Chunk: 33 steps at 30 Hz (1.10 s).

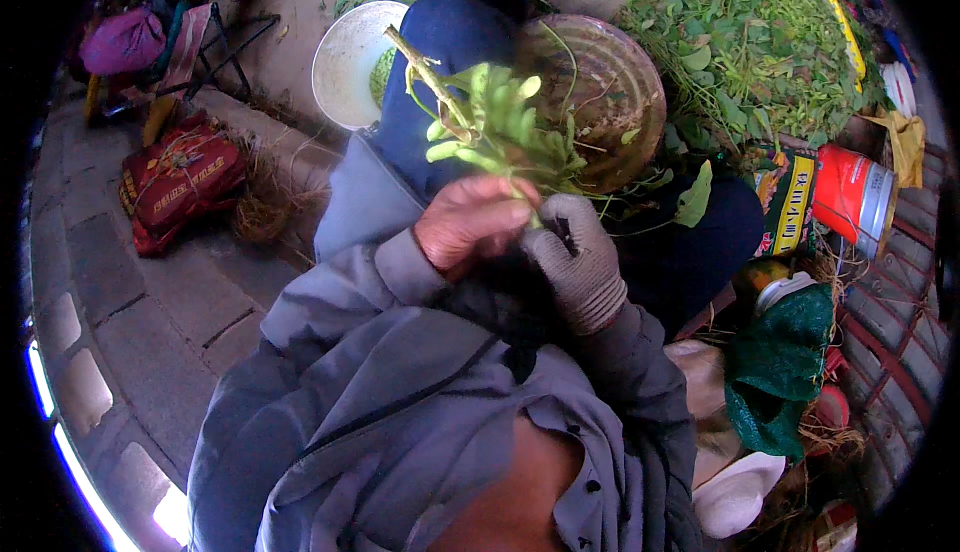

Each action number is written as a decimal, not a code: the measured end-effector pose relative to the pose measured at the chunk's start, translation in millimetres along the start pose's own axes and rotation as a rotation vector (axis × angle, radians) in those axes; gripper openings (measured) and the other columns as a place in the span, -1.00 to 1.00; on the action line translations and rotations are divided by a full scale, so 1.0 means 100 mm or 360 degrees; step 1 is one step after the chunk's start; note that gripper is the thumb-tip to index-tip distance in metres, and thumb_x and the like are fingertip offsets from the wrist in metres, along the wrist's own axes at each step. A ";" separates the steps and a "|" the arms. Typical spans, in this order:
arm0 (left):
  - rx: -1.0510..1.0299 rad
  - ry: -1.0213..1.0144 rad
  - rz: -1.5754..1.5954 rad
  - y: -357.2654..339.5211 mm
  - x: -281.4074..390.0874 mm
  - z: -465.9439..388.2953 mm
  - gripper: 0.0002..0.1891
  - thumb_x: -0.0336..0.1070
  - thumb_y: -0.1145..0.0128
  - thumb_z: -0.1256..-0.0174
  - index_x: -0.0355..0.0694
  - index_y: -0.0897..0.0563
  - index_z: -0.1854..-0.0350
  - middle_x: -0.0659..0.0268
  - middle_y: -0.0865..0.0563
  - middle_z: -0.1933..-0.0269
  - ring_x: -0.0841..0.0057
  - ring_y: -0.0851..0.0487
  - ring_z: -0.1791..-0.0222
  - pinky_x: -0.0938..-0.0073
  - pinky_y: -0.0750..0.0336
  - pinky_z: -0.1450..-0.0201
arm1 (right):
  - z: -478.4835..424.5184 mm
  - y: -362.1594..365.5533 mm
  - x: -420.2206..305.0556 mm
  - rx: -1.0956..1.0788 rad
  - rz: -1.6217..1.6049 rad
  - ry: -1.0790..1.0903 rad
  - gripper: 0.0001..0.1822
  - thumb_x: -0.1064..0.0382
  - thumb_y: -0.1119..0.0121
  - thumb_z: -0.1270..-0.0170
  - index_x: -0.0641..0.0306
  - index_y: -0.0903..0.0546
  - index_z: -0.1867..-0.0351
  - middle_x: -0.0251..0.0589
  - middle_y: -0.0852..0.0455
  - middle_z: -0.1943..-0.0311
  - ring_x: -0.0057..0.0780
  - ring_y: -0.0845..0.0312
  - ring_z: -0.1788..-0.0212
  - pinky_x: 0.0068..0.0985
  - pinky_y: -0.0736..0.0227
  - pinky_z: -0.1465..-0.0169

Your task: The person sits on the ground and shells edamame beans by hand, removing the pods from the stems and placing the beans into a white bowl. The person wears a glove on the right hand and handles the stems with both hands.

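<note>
My left hand [476, 222], bare, has its fingers closed on the stem of a leafy bean plant with green pods [495, 117]. Beside it my right hand [577, 252], in a grey knitted glove, also grips the stem, at its lower end. The pods fan out above both hands and are partly blurred. A thick cut stalk points to the upper left, over my knee. Beyond my left knee stands a white bucket [337, 64] with some green pods inside. Between my legs is a round, dirty metal basin [637, 94] with bits of debris and a loose leaf.
A large heap of bean plants [750, 49] covers the upper right. At the right lie a red can [847, 192] and a green mesh bag [780, 364]. On the left are a red bag [184, 177] on the paving and a folding stool [187, 57] near a purple bundle [124, 42].
</note>
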State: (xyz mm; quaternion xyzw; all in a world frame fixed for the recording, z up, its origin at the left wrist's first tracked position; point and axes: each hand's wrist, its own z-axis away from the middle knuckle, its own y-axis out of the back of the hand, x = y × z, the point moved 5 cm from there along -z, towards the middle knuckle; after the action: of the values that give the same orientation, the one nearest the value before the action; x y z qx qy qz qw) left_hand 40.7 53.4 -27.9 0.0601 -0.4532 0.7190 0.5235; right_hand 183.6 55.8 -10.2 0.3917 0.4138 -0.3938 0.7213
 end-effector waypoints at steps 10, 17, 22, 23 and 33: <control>-0.0125 -0.0229 -0.0479 -0.01 0.05 -0.03 -0.86 -0.27 -0.16 -0.32 -0.23 -0.57 0.26 0.53 -0.50 0.38 0.77 -0.34 0.41 0.70 -0.22 0.36 | 0.04 -0.06 0.02 -0.0420 -0.0016 0.0217 -0.77 0.18 -0.03 -0.26 0.29 -0.46 0.18 0.06 -0.50 0.28 0.02 -0.50 0.19 -0.25 -0.42 0.13; -0.0140 -0.0275 -0.0556 -0.07 0.08 0.00 -0.89 -0.31 -0.12 -0.35 -0.24 -0.56 0.28 0.50 -0.51 0.33 0.72 -0.38 0.31 0.64 -0.29 0.19 | 0.03 -0.09 0.05 -0.0480 0.0295 0.0701 -0.83 0.23 -0.03 -0.24 0.28 -0.45 0.24 -0.01 -0.46 0.29 -0.03 -0.48 0.22 -0.28 -0.40 0.17; -0.0040 -0.0426 -0.0611 -0.01 0.04 -0.01 -0.88 -0.29 -0.14 -0.34 -0.23 -0.58 0.27 0.50 -0.54 0.33 0.75 -0.39 0.32 0.68 -0.28 0.21 | 0.02 -0.06 -0.04 -0.0441 0.0259 0.0923 -0.85 0.31 -0.09 -0.17 0.26 -0.47 0.23 -0.04 -0.47 0.29 -0.10 -0.50 0.23 -0.29 -0.43 0.22; -0.0045 -0.0425 -0.0606 -0.01 0.05 -0.01 -0.87 -0.28 -0.15 -0.34 -0.23 -0.58 0.27 0.50 -0.55 0.32 0.76 -0.39 0.32 0.69 -0.27 0.21 | 0.02 -0.06 -0.05 -0.0385 0.0322 0.1081 -0.84 0.32 -0.10 -0.15 0.26 -0.48 0.23 -0.04 -0.47 0.30 -0.10 -0.50 0.23 -0.30 -0.43 0.23; -0.0209 -0.0187 -0.0586 -0.06 0.03 0.00 -0.88 -0.29 -0.18 -0.28 -0.17 -0.57 0.22 0.57 -0.49 0.42 0.81 -0.39 0.44 0.72 -0.24 0.39 | -0.05 -0.08 0.13 -0.0657 -0.0384 -0.0109 -0.75 0.33 -0.17 -0.12 0.29 -0.53 0.14 -0.13 -0.58 0.20 -0.22 -0.55 0.25 -0.39 -0.45 0.20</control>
State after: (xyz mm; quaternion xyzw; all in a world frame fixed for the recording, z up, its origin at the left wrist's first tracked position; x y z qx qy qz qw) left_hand 43.9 56.2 -23.0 0.1497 -0.5103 0.5752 0.6216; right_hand 179.3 53.8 -26.0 0.1701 0.5045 -0.3972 0.7475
